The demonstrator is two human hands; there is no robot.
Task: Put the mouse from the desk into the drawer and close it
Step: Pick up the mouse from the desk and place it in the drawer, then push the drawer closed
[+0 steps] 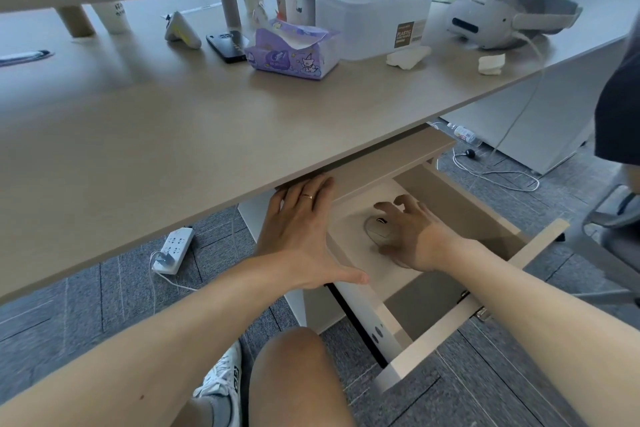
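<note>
The drawer (460,315) under the desk (173,135) stands pulled out wide. A pale beige mouse (376,230) lies on the drawer's floor. My right hand (412,236) is inside the drawer with its fingers spread over the mouse's right side; whether it still grips the mouse is unclear. My left hand (301,236) rests flat with fingers apart against the drawer's left wall, fingertips under the desk edge, holding nothing.
On the desk stand a purple tissue pack (294,52), a black phone (228,45), a white plastic box (374,17) and a grey headset (502,17). A power strip (173,250) and cables lie on the carpet. A chair (616,229) stands at right.
</note>
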